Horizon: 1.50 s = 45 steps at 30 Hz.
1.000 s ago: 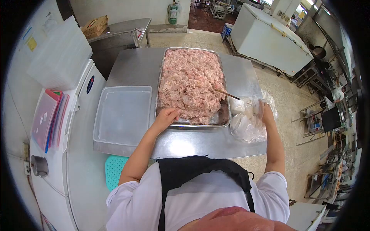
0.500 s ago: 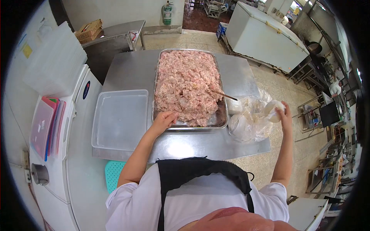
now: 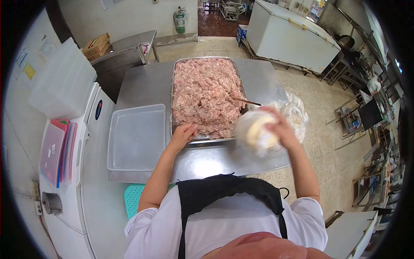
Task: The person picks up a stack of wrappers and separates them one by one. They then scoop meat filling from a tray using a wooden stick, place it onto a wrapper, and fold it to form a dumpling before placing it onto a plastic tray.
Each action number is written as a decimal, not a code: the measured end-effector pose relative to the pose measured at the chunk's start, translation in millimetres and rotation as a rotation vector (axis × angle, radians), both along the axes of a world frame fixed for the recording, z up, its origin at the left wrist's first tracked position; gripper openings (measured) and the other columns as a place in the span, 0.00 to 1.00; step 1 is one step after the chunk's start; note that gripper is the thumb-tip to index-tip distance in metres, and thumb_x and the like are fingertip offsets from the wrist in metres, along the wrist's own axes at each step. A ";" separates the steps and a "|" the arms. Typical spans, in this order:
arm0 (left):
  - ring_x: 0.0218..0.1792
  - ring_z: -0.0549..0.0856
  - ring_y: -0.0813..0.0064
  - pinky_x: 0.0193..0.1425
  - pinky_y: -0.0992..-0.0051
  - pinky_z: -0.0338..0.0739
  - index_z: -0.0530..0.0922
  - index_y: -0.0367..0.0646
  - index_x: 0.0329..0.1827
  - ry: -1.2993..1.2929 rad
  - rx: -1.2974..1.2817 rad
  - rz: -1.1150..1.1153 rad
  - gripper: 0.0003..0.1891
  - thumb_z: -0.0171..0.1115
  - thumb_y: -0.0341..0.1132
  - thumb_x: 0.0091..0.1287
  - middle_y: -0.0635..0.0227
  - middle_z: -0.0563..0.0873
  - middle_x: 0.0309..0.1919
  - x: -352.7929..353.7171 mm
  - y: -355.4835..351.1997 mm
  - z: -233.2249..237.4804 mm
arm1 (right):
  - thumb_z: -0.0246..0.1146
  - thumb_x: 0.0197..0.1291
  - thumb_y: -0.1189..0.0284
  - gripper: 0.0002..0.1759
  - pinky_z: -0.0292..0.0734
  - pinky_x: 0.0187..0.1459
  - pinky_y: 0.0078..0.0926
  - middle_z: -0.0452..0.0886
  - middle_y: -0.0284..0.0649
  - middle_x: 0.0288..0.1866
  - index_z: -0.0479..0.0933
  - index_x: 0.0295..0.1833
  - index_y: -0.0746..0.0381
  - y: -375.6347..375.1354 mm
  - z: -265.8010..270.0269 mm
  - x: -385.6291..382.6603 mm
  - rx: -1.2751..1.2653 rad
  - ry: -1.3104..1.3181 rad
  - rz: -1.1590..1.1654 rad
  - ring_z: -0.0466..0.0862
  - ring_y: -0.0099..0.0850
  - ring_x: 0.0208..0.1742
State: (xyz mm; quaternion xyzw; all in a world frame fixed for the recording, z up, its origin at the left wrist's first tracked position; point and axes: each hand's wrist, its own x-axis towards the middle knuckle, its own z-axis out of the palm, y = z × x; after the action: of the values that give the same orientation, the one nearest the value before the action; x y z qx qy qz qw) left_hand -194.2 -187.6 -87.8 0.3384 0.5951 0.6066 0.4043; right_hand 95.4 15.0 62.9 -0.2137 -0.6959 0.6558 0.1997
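Note:
Ground raw meat (image 3: 207,93) is heaped in a large metal tray (image 3: 215,141). My left hand (image 3: 184,133) is closed at the tray's near left corner, its fingers curled over the rim beside the meat. Over the tray's right edge, my right hand (image 3: 280,128) grips a clear plastic bag with pale, round contents (image 3: 258,131); motion smears both, and I cannot make out what is inside. A thin brown stick (image 3: 246,101) pokes out of the meat to the right. Behind my right hand, another clear plastic bag (image 3: 297,114) lies at the table's right side.
A translucent plastic lid or shallow tray (image 3: 137,138) lies left of the meat on the steel table (image 3: 146,80). Stacked clear containers (image 3: 64,82) and coloured cutting boards (image 3: 58,153) stand on the white appliance at left. A white chest freezer (image 3: 293,39) is beyond the table.
My right hand has swung left from the table's right side to the tray's edge, carrying a bag with pale contents. My left hand stays at the tray corner. The view has shifted slightly.

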 end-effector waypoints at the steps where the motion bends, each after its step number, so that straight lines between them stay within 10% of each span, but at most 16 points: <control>1: 0.17 0.64 0.90 0.21 0.84 0.54 0.77 0.45 0.25 0.002 0.002 0.015 0.20 0.58 0.46 0.75 0.82 0.69 0.16 0.5 -0.3 0.2 | 0.68 0.60 0.67 0.31 0.75 0.61 0.31 0.79 0.41 0.59 0.71 0.68 0.61 -11.6 -17.0 -13.2 0.006 -0.102 0.123 0.79 0.33 0.60; 4: 0.18 0.65 0.91 0.21 0.84 0.55 0.77 0.45 0.26 -0.039 0.011 0.015 0.19 0.59 0.45 0.75 0.82 0.71 0.17 -0.3 -2.5 -0.3 | 0.66 0.62 0.52 0.42 0.71 0.66 0.39 0.76 0.54 0.65 0.61 0.76 0.58 -27.1 -122.6 -42.1 0.506 -0.410 0.456 0.77 0.46 0.65; 7: 0.19 0.67 0.90 0.23 0.84 0.59 0.78 0.45 0.27 0.023 0.053 0.060 0.17 0.60 0.43 0.74 0.81 0.72 0.18 4.0 -5.7 2.9 | 0.65 0.62 0.51 0.50 0.73 0.61 0.46 0.79 0.66 0.56 0.46 0.81 0.57 -56.5 -109.1 -60.7 0.582 -0.687 0.434 0.81 0.58 0.57; 14: 0.26 0.75 0.82 0.31 0.80 0.69 0.79 0.41 0.29 0.109 0.086 0.123 0.14 0.64 0.40 0.70 0.75 0.77 0.24 52.5 -56.7 -4.0 | 0.64 0.64 0.54 0.43 0.76 0.56 0.46 0.81 0.62 0.52 0.53 0.78 0.57 -64.4 -95.9 -36.2 0.585 -0.558 0.368 0.82 0.57 0.55; 17: 0.43 0.82 0.70 0.49 0.73 0.77 0.82 0.39 0.40 0.422 0.172 -0.077 0.12 0.69 0.40 0.65 0.64 0.83 0.40 67.3 -62.5 -7.4 | 0.61 0.67 0.56 0.31 0.78 0.50 0.45 0.83 0.56 0.51 0.66 0.70 0.58 -60.1 -102.4 -18.5 0.705 -0.211 0.261 0.84 0.54 0.50; 20: 0.71 0.69 0.56 0.76 0.63 0.62 0.72 0.44 0.68 0.610 0.004 -0.276 0.37 0.76 0.46 0.56 0.55 0.69 0.70 75.5 -50.9 -9.7 | 0.59 0.68 0.59 0.20 0.78 0.47 0.45 0.84 0.51 0.48 0.76 0.58 0.61 -46.7 -122.8 -15.8 0.786 -0.275 0.305 0.84 0.51 0.46; 38: 0.66 0.74 0.49 0.72 0.59 0.65 0.67 0.42 0.72 0.726 -0.172 -0.381 0.47 0.76 0.54 0.51 0.49 0.75 0.66 82.2 -4.1 -30.0 | 0.52 0.68 0.66 0.14 0.76 0.51 0.51 0.83 0.60 0.45 0.72 0.51 0.65 -44.8 -160.7 -34.2 0.745 -0.556 0.409 0.82 0.58 0.49; 45: 0.75 0.64 0.50 0.79 0.62 0.58 0.55 0.38 0.78 0.650 0.028 -0.418 0.59 0.79 0.55 0.49 0.49 0.64 0.75 83.8 -31.9 -20.4 | 0.54 0.68 0.66 0.18 0.79 0.46 0.38 0.84 0.47 0.43 0.76 0.58 0.62 -9.9 -147.6 -18.4 0.347 -0.527 0.483 0.85 0.39 0.43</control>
State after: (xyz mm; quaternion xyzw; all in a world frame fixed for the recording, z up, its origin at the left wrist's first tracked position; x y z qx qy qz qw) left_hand -110.4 -219.5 -108.2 0.6327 0.6019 0.3801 0.3048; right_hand 76.9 5.1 -84.7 -0.1678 -0.8541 0.4792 -0.1125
